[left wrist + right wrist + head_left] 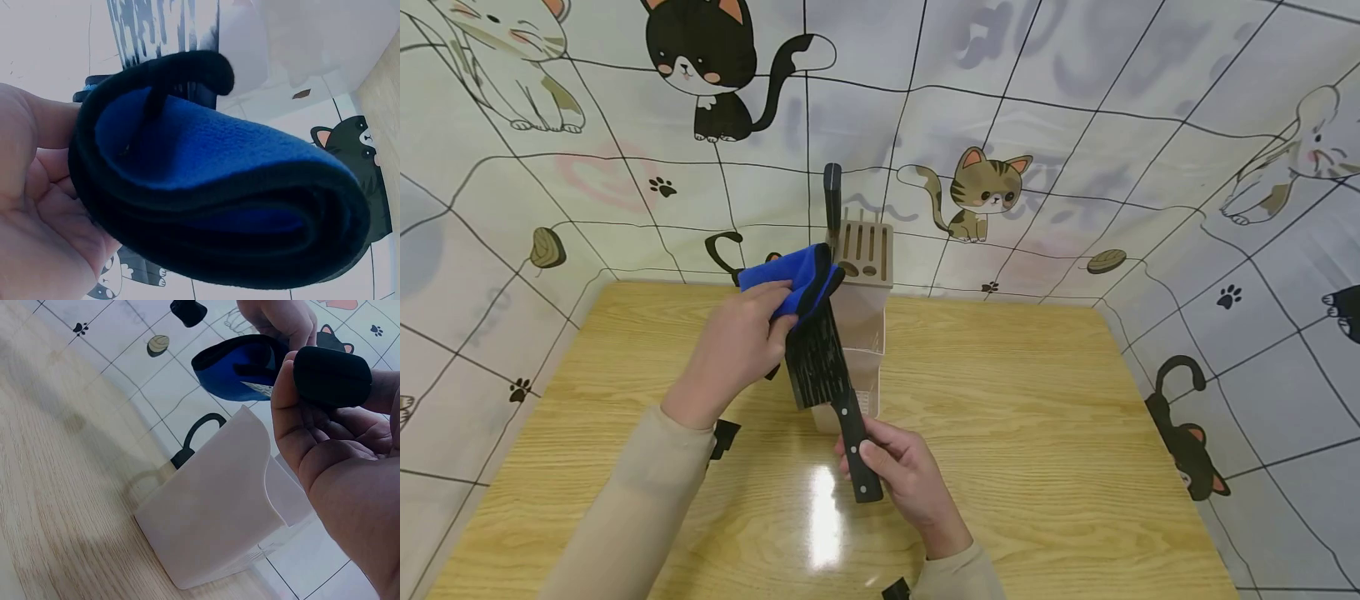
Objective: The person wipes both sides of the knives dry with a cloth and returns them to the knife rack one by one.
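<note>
A wide-bladed cleaver [816,362] is held at a slant above the table, its blade streaked with dark and light reflections. My right hand [902,471] grips its black riveted handle, with the thumb on top; in the right wrist view the butt of the handle [331,378] faces the camera. My left hand [733,350] pinches a folded blue cloth [786,275] with black edging over the far end of the blade. Folded layers of the cloth [219,144] fill the left wrist view and hide part of the blade.
Right behind the cleaver stands a beige knife holder [865,296] with slots on top. A black-handled knife [832,196] stands upright at its back left. The wooden table [1015,417] reaches back to a cat-print cloth backdrop [865,108], which also rises at both sides.
</note>
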Tool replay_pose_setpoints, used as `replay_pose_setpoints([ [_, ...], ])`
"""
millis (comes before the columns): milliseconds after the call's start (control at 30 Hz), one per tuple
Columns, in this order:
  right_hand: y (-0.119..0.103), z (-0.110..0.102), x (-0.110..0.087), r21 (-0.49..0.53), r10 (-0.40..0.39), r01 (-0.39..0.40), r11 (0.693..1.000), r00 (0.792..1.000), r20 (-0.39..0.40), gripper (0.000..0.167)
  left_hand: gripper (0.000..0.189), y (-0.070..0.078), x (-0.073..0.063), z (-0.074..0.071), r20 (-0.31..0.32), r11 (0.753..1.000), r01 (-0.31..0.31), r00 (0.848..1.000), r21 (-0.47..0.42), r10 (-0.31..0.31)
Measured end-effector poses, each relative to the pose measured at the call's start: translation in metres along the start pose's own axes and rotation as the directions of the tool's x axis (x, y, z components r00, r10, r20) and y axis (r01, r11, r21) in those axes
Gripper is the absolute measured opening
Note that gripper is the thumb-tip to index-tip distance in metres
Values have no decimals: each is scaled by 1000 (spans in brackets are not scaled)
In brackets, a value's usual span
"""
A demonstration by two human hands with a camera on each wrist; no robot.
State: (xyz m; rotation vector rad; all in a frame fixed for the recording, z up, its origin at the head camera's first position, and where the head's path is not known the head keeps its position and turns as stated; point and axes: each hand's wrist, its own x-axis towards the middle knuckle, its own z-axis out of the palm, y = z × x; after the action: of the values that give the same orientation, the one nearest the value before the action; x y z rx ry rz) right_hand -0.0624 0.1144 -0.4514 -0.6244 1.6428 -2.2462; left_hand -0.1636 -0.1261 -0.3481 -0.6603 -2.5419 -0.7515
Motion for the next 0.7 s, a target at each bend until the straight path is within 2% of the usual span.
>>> replay_pose_setpoints([
  [333, -3, 2, -1, 7, 41, -41, 999, 999, -20, 42, 16, -3, 3, -3, 8, 999, 42, 999, -1, -42],
  [567, -3, 2, -1, 19, 40, -40, 999, 999, -30, 42, 11, 2, -3, 0, 35, 1000, 20, 999, -1, -20],
  [700, -1, 1, -1, 26, 12, -11, 1000, 999, -33, 42, 14, 6, -7, 3, 52, 1000, 2, 999, 2, -2],
])
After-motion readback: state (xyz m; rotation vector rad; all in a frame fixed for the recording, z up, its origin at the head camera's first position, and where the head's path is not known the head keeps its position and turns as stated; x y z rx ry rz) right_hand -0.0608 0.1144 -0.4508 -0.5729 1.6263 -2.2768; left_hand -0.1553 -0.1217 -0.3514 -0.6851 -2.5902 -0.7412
